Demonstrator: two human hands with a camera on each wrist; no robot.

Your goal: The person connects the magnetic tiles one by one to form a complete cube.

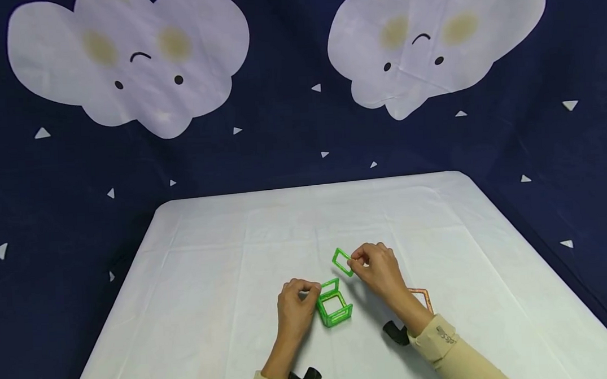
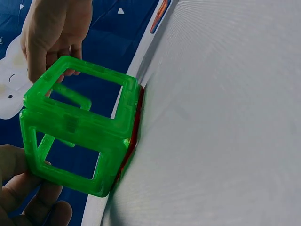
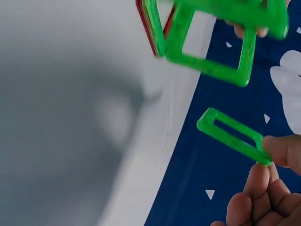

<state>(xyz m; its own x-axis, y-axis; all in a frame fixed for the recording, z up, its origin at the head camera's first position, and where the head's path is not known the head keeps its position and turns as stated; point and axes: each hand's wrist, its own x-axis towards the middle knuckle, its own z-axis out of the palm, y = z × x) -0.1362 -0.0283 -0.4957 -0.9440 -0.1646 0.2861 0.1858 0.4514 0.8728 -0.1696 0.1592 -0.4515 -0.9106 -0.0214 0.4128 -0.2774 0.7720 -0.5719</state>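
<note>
On the white table stands a partly built box (image 2: 70, 123) of green magnetic square tiles with open centres. A red tile (image 2: 136, 122) lies under its base, seen edge-on in the left wrist view. My left hand (image 1: 294, 307) pinches the left side of the box between thumb and fingers. Held up to the right of and beyond it, a single green square tile (image 3: 231, 141) is pinched by one edge in my right hand (image 1: 380, 268). A gap separates this tile from the box.
An orange tile (image 1: 429, 301) lies on the table, partly hidden behind my right forearm. Black wrist mounts (image 1: 395, 333) sit under both wrists. Past the table's far edge hangs a dark blue cloth (image 1: 282, 156) with clouds and small white triangles.
</note>
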